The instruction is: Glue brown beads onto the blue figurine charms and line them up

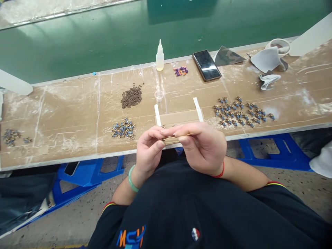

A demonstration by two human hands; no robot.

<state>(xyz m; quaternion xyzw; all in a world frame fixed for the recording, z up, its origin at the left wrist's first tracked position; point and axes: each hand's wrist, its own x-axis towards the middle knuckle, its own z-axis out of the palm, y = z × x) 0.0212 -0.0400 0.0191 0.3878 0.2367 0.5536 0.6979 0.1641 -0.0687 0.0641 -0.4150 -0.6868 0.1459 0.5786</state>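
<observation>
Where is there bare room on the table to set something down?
Widest: on the left, between the far-left pieces and the blue-gold pile. Smaller: between the purple pieces and the right-hand white strip. Crowded: the blue-gold cluster right of that strip.

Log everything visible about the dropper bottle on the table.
The dropper bottle is translucent whitish, apparently plastic, with a rounded shoulder and tapering pointed nozzle. A little pale yellow liquid shows at its bottom. It stands upright on the table near its far edge, left of the purple-and-orange pieces, touching nothing else.
</observation>
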